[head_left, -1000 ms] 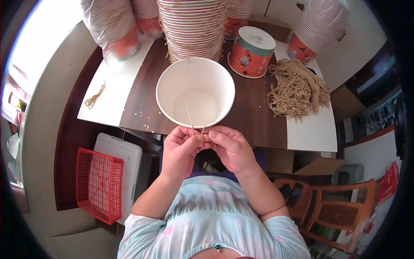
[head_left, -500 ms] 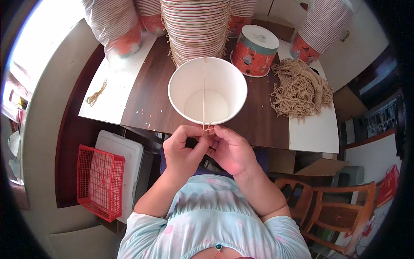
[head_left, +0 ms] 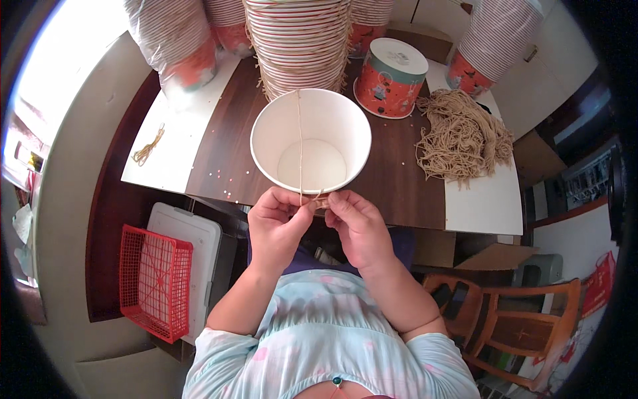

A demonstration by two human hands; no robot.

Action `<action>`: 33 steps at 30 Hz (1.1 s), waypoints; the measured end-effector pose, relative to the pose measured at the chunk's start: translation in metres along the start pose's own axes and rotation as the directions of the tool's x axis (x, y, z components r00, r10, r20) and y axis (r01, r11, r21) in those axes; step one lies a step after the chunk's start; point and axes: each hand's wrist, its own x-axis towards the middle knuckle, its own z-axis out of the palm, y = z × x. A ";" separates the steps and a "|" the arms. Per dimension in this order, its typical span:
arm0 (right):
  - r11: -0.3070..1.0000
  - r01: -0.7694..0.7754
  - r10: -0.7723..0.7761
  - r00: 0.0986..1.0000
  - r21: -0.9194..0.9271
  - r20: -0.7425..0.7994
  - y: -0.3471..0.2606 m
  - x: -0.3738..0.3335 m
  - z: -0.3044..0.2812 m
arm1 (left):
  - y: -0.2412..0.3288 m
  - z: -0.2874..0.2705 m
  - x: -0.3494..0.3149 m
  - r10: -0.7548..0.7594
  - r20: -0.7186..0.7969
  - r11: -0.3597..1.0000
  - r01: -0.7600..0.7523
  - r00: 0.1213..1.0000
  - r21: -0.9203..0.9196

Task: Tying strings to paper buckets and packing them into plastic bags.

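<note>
The white paper bucket, light and easily dented, stands on the counter with thin limp string across it, both hands together pinching the string's end at the near rim.

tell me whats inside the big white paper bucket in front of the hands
The white paper bucket looks bare inside: plain white wall and bottom. A thin string spans its mouth from the far rim to the fingers at the near rim. The near inner wall is hidden.
</note>
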 end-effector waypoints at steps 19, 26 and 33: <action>0.998 0.047 -0.048 0.999 0.044 0.020 0.003 0.005 -0.002 | -0.005 0.000 -0.003 0.104 0.143 0.947 -0.142 0.984 0.287; 1.000 -0.009 0.010 0.998 0.004 -0.066 -0.012 0.008 -0.017 | 0.002 -0.001 0.000 0.087 0.047 0.976 -0.095 0.995 0.196; 0.862 0.154 -0.160 0.987 -0.483 0.028 -0.034 0.005 -0.028 | 0.014 0.005 0.004 0.362 0.236 0.659 -0.427 0.902 0.619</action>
